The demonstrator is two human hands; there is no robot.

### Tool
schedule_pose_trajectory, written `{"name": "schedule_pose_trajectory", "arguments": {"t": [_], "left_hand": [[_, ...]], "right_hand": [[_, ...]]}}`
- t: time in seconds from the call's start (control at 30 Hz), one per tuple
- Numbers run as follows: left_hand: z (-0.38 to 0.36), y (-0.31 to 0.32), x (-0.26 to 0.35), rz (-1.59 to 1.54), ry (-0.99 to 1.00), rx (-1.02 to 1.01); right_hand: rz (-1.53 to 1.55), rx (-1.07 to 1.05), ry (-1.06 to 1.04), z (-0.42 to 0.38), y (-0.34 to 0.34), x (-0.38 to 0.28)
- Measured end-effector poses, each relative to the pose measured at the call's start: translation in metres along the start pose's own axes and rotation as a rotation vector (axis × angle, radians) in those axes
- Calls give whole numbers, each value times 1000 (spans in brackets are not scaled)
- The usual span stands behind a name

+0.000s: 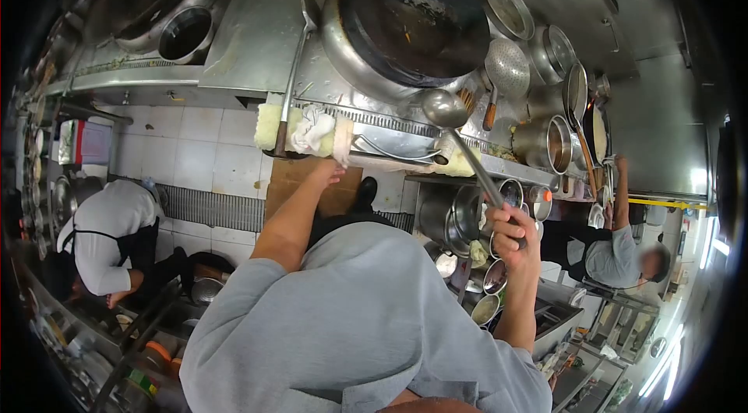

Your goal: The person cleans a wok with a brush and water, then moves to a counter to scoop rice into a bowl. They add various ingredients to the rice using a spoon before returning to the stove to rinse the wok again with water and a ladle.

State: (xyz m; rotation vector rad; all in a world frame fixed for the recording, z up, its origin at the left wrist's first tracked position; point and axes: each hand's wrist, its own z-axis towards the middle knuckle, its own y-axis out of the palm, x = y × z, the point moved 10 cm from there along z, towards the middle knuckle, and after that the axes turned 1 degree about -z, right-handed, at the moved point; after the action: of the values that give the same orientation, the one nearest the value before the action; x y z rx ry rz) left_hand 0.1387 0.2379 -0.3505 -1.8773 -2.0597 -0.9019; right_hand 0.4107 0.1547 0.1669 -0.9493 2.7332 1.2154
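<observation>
My right hand (512, 237) is wrapped round the handle of a metal ladle (446, 109). The ladle's bowl hangs over the stove edge, near the rim of a large dark wok (417, 23) with a few food scraps in it. My left hand (329, 172) is low at the counter's front edge, just below a pale cloth (343, 140). Its fingers look loosely stretched, and I see nothing in them. A crumpled white cloth (312, 129) lies close by. Left of the wok, a long-handled wok spatula (292, 78) rests with its handle across a yellowish towel (267, 126).
Right of the wok are a perforated skimmer (508, 68), a brush (466, 101) and several metal pots (559, 144). One co-worker (113, 230) bends down at the left; another person (612, 259) reaches to the counter at the right. A cardboard sheet (292, 195) lies on the tiled floor.
</observation>
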Motion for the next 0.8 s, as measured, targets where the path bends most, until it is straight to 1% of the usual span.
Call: {"name": "schedule_pose_trajectory", "arguments": {"t": [0.03,0.07,0.13,0.2,0.23,0.3,0.37,0.47,0.57,0.63,0.67,0.7,0.77,0.8], "left_hand": [[2,11,-2,111,-27,-87],[2,10,6,218,75,-8],[-28,17,31,428,281,159],[-33,18,31,598,289,96],[-23,13,20,683,292,67],[-23,16,18,805,457,-23],[-23,0,0,456,263,18],[-27,-15,-7,534,330,42],[-85,-29,25,708,436,156],[-73,-48,8,592,547,89],[-71,-61,-2,500,570,58],[-87,-71,-1,575,516,117],[-106,-95,-8,775,493,166],[-108,-112,-20,846,474,175]], "right_hand": [[-12,11,12,-3,11,14],[-21,17,23,-6,22,28],[-34,7,51,-5,35,46],[-68,-5,54,0,53,57],[-84,-12,58,3,61,63],[-93,-37,60,8,72,70],[-103,-63,66,11,76,73],[-75,-81,67,7,66,72],[12,-63,16,-7,44,60],[28,1,-44,-13,14,40],[-76,53,-102,-13,-1,26],[-181,108,-146,-9,-14,13],[-711,317,-283,2,-33,-11],[-953,446,-356,12,-56,-26]]}}
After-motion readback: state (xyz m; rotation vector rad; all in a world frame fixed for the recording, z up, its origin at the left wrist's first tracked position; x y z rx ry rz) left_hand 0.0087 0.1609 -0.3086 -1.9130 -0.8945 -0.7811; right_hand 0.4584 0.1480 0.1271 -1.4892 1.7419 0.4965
